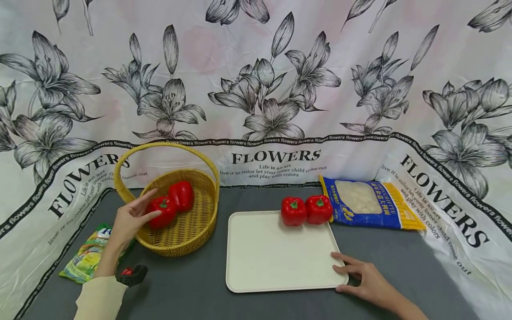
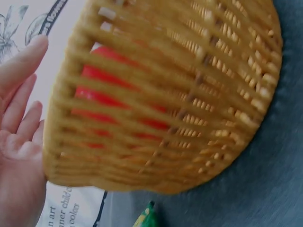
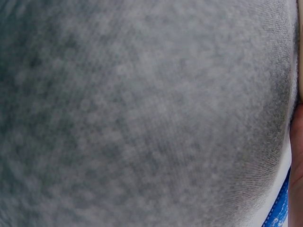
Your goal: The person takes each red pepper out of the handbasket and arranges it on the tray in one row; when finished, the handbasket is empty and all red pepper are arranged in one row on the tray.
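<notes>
Red and glossy, the nearer bell pepper [image 1: 165, 214] sits inside the yellow wicker basket [image 1: 172, 252], beside a second pepper [image 1: 183, 195], and our left hand [image 1: 132, 218] is right at it, thumb and fingers extended and apart. Do the fingertips touch? We can't tell. Over on the right, our right hand [image 1: 366, 280] lies relaxed, fingers at the right rim of the cream tray [image 1: 276, 253], near the front corner, with no firm grip that we can see. We'd do well to steer the left wrist clear of the wicker rim and handle the pepper by its broad sides. Easy now: a knock could roll it into its neighbour. Light pressure suits the tray, since two more peppers [image 1: 294, 211] sit at its far right corner.
</notes>
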`<state>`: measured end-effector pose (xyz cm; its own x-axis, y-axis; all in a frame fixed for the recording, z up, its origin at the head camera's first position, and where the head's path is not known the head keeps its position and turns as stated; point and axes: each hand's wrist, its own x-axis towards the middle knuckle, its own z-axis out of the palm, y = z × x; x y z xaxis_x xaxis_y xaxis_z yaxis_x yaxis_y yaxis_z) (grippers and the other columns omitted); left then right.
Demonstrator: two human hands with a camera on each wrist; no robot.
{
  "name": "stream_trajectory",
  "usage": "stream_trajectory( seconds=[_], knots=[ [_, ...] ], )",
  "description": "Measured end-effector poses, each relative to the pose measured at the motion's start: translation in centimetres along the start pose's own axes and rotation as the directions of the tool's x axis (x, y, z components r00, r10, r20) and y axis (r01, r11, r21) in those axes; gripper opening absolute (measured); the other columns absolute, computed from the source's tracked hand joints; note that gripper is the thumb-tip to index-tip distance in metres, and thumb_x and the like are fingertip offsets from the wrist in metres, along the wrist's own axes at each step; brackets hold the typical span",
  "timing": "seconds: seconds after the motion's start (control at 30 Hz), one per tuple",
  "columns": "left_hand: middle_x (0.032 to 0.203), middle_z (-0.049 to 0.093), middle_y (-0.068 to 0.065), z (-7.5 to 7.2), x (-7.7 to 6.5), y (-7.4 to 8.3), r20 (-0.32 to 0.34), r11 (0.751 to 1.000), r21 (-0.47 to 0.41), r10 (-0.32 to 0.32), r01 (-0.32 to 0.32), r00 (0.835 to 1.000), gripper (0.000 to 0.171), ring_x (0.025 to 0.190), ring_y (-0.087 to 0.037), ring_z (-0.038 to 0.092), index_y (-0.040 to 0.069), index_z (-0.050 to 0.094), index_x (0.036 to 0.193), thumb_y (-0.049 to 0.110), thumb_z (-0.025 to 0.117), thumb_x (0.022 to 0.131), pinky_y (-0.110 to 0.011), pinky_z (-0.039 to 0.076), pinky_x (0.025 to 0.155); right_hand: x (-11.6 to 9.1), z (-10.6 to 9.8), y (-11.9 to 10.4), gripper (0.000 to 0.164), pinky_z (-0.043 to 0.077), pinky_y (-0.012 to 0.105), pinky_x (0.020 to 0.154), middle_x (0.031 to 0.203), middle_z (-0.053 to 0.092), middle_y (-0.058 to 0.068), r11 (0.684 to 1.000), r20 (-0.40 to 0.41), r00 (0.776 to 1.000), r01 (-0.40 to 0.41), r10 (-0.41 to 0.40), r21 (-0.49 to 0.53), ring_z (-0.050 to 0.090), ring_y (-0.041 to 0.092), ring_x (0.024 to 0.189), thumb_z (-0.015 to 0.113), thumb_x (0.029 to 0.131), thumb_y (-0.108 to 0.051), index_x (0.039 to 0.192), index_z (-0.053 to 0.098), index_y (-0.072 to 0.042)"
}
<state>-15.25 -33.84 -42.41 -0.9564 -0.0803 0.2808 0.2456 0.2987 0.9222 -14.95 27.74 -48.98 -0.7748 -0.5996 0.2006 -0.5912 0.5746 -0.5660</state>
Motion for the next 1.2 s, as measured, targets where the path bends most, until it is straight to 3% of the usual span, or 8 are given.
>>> stream_trajectory(
  seconds=[0.3,0.6,0.8,0.93,1.03,1.2],
  knots=[
    [0.147,0.04,-0.015,-1.5,0.6,0.1,0.119,0.99,0.132,-0.07,0.054,0.99,0.062,0.136,-0.017,0.037,0.008,0.044,0.144,0.017,0.07,0.089,-0.011,0.038,0.097,0.0,-0.1,-0.3,0.045,0.05,0.016,0.085,0.133,0.058,0.012,1.0,0.022,1.0,-0.012,0.012,0.009,0.052,0.009,0.12,0.075,0.079,-0.041,0.115,0.072,-0.014],
    [0.149,0.036,-0.021,-1.1,1.2,0.7,0.163,0.972,0.187,-0.172,0.141,0.972,0.066,0.139,-0.036,0.027,0.006,0.04,0.146,0.024,0.069,0.089,-0.012,0.037,0.098,0.0,-0.2,-0.3,0.045,0.05,0.016,0.084,0.133,0.057,0.011,1.0,0.035,0.999,-0.025,0.025,0.013,0.052,0.01,0.121,0.075,0.079,-0.042,0.115,0.072,-0.015],
    [0.15,0.032,-0.022,-0.9,1.8,0.9,0.194,0.96,0.237,-0.194,0.146,0.962,0.069,0.14,-0.038,0.024,0.001,0.039,0.145,0.023,0.071,0.088,-0.034,0.032,0.107,0.0,-0.2,-0.3,0.046,0.05,0.016,0.084,0.134,0.057,0.012,0.999,0.039,0.999,-0.031,0.03,0.02,0.051,0.01,0.121,0.075,0.079,-0.042,0.114,0.072,-0.014],
    [0.149,0.031,-0.027,-0.8,2.1,0.9,0.208,0.914,0.392,-0.2,0.106,0.958,0.072,0.136,-0.046,0.029,0.002,0.043,0.143,0.026,0.075,0.084,-0.054,0.035,0.104,0.0,-0.2,-0.4,0.046,0.05,0.016,0.084,0.134,0.057,0.012,0.999,0.036,0.999,-0.033,0.033,0.019,0.051,0.008,0.12,0.075,0.079,-0.043,0.114,0.072,-0.014],
    [0.145,0.037,-0.028,-0.6,2.2,0.8,0.199,0.866,0.496,-0.18,0.059,0.963,0.071,0.129,-0.048,0.037,0.003,0.047,0.141,0.028,0.077,0.082,-0.06,0.04,0.098,0.1,-0.2,-0.3,0.046,0.05,0.015,0.084,0.133,0.057,0.011,0.999,0.034,0.999,-0.034,0.034,0.014,0.051,0.008,0.12,0.075,0.079,-0.043,0.114,0.072,-0.014],
    [0.14,0.043,-0.029,-0.6,2.2,0.8,0.157,0.844,0.529,-0.192,0.081,0.969,0.071,0.121,-0.047,0.045,0.002,0.046,0.141,0.031,0.075,0.084,-0.059,0.044,0.095,0.0,-0.1,-0.3,0.046,0.05,0.015,0.084,0.133,0.057,0.011,0.999,0.034,0.999,-0.04,0.039,0.009,0.052,0.009,0.12,0.075,0.079,-0.044,0.114,0.072,-0.014]
  ],
)
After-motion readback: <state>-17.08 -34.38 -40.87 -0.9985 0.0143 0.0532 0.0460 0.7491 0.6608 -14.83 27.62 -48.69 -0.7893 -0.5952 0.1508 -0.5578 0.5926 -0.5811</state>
